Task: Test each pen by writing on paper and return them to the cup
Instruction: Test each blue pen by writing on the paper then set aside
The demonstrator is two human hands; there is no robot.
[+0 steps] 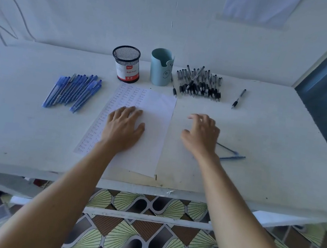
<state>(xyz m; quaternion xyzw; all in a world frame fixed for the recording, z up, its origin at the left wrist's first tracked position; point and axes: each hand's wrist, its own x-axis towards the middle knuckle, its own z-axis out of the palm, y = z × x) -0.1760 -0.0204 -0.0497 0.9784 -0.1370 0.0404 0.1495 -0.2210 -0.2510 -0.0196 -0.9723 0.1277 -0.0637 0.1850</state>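
Note:
A white sheet of paper (152, 122) lies on the table, its left part filled with rows of small written words. My left hand (124, 127) presses flat on the sheet with straight fingers. My right hand (201, 133) hovers just right of the paper, fingers loosely curled and holding nothing. Two blue pens (231, 154) lie by my right wrist. A black mesh cup (125, 63) and a light blue cup (161, 68) stand at the back. Several blue pens (74, 91) lie at the left and several black pens (200, 84) at the right.
One black pen (238, 99) lies alone at the far right, another (173, 87) beside the blue cup. The white table (270, 137) ends at a wall behind and a dark opening at the right. Patterned floor tiles show below the front edge.

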